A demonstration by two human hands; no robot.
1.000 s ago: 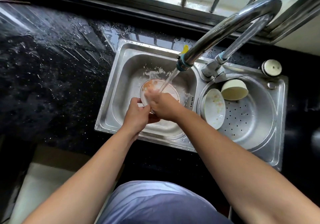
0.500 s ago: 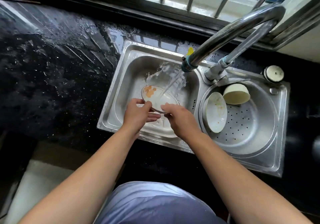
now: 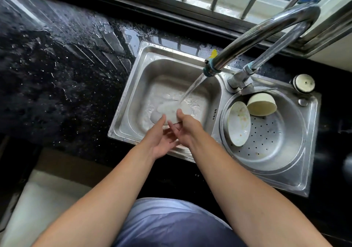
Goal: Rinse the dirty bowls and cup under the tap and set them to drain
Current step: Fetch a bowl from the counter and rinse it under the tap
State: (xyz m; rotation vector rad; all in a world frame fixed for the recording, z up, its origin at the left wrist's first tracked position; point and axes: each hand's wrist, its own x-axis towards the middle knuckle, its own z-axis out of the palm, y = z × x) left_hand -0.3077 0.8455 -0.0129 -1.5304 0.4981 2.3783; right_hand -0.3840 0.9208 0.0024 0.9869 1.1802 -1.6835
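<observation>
Water from the tap (image 3: 261, 35) falls on a blurred white bowl (image 3: 167, 111) below the spout, apparently gripped by the left hand (image 3: 162, 140) and right hand (image 3: 187, 129), fingers curled at its near edge. Right of the tap base, a stained bowl (image 3: 239, 123) and cup (image 3: 262, 104) lean in the perforated basin (image 3: 276, 151).

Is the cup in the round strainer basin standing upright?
No. The cup lies tipped on its side at the back of the strainer basin, its open mouth facing the camera, beside a stained bowl leaning on the wall.
</observation>
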